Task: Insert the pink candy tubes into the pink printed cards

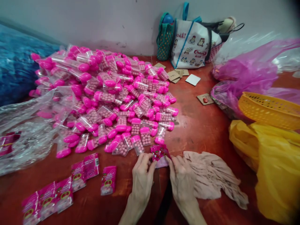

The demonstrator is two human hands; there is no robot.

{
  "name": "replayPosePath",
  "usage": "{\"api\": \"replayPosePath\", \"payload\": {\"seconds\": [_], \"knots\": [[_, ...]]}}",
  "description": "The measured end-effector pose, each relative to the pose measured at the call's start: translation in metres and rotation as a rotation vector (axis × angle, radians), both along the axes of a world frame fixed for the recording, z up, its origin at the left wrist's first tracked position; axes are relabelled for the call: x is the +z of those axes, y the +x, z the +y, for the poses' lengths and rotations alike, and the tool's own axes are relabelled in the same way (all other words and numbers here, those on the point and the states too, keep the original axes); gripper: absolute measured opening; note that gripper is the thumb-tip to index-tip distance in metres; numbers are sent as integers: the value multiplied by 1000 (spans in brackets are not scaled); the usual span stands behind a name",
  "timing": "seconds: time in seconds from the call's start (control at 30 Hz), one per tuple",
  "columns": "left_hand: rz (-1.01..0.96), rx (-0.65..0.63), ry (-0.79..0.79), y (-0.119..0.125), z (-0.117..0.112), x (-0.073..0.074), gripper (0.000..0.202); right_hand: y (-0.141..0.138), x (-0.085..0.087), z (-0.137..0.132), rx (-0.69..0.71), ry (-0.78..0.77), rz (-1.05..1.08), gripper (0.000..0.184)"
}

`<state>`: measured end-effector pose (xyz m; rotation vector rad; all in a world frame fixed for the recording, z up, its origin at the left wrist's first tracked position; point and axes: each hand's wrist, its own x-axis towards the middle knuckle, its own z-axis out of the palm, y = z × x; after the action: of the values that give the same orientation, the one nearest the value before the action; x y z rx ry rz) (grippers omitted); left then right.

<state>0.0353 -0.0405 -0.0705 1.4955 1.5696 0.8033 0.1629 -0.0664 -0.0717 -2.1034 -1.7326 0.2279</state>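
Note:
Between my two hands is a small pink printed packet (160, 153) with a pale lower part, just in front of the pile. My left hand (143, 168) pinches its left side with thumb and fingers. On its right side my right hand (180, 173) grips the edge, fingers curled. Beyond them spreads a big heap of clear tubes with bright pink caps (122, 122), many filled with pale pink balls. A finished-looking pink packet (108, 180) lies left of my left hand. Several more such packets (64, 192) lie in a row at the lower left.
A crumpled beige cloth (211, 175) lies beside my right hand. Further right are a yellow plastic bag (276, 168), an orange basket (269, 109) and a purple bag (250, 65). Cardboard pieces (174, 75) and a white bag (189, 43) are near the wall. Clear plastic (28, 140) covers the left side.

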Motion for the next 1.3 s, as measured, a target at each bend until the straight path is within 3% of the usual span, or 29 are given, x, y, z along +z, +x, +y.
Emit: {"api": "replayPosePath", "payload": {"seconds": [0.17, 0.37, 0.43, 0.53, 0.6, 0.67, 0.8, 1.0, 1.3], "knots": [[-46, 23, 32, 1, -5, -2, 10, 0, -1, -1, -18, 19, 28, 38], [-163, 159, 164, 4, -10, 4, 12, 7, 4, -2, -111, 162, 537, 23], [-282, 180, 91, 6, -5, 13, 21, 9, 10, -1, -122, 128, 677, 18], [-565, 151, -190, 9, 7, 26, 32, 6, 18, 0, -36, 2, 788, 15], [-707, 91, -324, 11, 14, 31, 19, 2, 22, 0, 25, -36, 777, 17], [-784, 63, -353, 13, 16, 31, 5, -2, 24, 0, 56, -49, 735, 23], [-872, 139, -389, 14, 13, 25, 9, -6, 23, 0, 122, -95, 709, 25], [-848, 187, -350, 5, 11, 22, 9, -15, 23, 1, 192, -101, 771, 16], [-1050, 352, -484, 11, 12, 26, 13, -31, 14, 4, 185, 115, 512, 30]]}}
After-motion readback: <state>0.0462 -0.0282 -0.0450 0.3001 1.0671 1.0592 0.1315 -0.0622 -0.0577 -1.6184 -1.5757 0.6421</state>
